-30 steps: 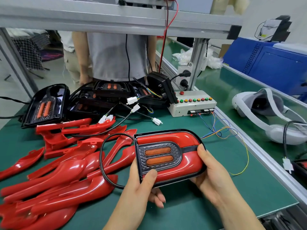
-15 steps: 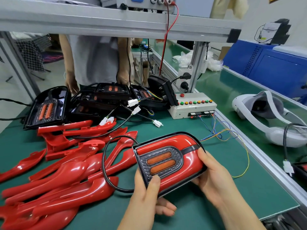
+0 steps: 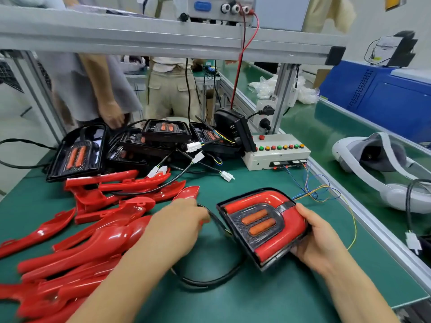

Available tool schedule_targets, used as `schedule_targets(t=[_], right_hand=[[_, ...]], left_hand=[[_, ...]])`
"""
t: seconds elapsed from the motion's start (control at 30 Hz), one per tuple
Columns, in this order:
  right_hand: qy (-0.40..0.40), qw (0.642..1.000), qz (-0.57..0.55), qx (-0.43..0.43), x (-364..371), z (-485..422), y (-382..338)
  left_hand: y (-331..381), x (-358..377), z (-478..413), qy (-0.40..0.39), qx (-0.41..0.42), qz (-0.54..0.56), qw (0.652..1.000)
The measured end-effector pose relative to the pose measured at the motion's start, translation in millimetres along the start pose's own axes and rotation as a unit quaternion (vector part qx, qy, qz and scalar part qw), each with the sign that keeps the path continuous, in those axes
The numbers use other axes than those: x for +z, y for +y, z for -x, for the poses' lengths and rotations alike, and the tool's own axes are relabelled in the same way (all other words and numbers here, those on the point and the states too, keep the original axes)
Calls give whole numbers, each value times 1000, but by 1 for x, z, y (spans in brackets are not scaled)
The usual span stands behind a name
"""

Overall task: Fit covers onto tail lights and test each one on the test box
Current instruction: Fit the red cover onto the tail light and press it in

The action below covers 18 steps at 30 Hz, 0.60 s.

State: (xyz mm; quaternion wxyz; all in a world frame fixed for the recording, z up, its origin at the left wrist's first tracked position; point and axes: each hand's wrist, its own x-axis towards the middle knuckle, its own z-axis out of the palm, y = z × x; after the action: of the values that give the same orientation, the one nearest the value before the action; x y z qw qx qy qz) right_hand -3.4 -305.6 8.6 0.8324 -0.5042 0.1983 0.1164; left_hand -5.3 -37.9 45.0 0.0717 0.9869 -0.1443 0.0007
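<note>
Above the green mat, my right hand grips the tail light by its right end. My left hand lies just left of it, over its black cable, beside the red covers; blur hides whether its fingers hold anything.

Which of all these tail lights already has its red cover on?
The tail light in the right hand: a red cover frames its face. The black tail lights piled at the back are bare.
</note>
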Motion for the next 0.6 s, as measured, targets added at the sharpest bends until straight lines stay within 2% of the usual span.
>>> schedule_targets(t=[0.17,0.23,0.33,0.37,0.5,0.6], right_hand=[[20,999,-31,10,-1,-9,-5],[19,999,-33,13,0,-10,-6],[5,999,-32,18,2,-10,-6],[6,999,-29,18,2,-11,-5],[9,1000,-25,6,3,-13,-7],[-2,1000,-2,10,6,-12,-11]], left_hand=[[13,19,-27,-17,132,-63,989],[21,22,-31,-42,154,-17,987],[28,22,-32,-41,143,126,981],[27,21,-34,-37,137,139,980],[23,16,-41,-30,142,40,989],[16,13,-40,-115,105,71,985]])
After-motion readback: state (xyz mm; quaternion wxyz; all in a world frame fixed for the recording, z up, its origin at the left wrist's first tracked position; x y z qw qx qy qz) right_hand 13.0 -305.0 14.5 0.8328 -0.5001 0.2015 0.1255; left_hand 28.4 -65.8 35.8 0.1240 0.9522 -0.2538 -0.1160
